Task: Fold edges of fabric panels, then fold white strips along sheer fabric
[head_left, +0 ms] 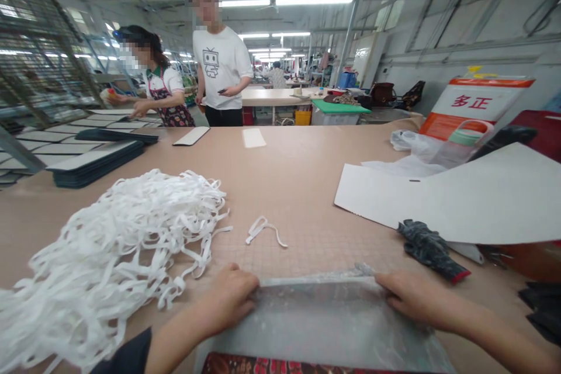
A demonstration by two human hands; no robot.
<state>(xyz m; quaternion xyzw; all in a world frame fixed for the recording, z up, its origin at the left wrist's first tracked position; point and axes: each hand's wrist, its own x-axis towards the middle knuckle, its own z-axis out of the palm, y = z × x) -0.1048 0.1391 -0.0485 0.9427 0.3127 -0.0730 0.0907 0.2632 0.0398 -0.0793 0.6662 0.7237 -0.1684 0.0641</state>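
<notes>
A clear plastic bag spreads across the near part of the table. My left hand is closed on its left edge, thumb and fingers pressed together. At the far right corner, my right hand grips the same bag, its fingertips partly hidden by the film. The bag's far edge runs fairly straight between my hands. Something dark red and patterned shows at the bottom edge of the view, mostly cut off; I cannot tell whether it lies inside or under the bag.
A big heap of white straps lies left, with a loose strap beyond the bag. Stacked dark-edged boards stand far left. A dark glove and white cardboard lie right. Two people stand across the table.
</notes>
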